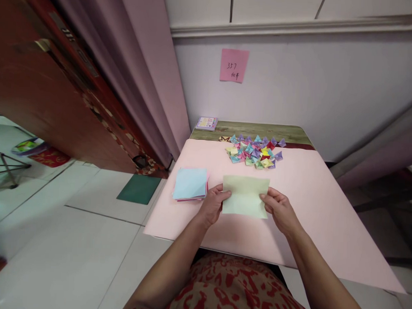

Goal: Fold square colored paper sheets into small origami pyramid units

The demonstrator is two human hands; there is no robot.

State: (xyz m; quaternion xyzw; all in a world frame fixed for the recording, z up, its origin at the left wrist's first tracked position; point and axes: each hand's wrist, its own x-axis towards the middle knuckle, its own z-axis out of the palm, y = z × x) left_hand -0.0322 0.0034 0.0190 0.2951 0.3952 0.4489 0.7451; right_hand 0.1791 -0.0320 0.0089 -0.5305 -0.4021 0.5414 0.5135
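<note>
A pale green sheet of origami paper is held up between my hands, with a crease running across its middle. My left hand pinches its left edge, thumb on the near face. At the right edge my right hand grips it the same way. Left of my left hand lies a stack of coloured paper squares, a light blue one on top. Beyond the sheet sits a cluster of small folded paper pieces in purple, blue, yellow, red and green.
Pink paper covers most of the table. A small pile of printed packs rests at its far left corner. The wall behind bears a pink note. A curtain and a brown door stand to the left.
</note>
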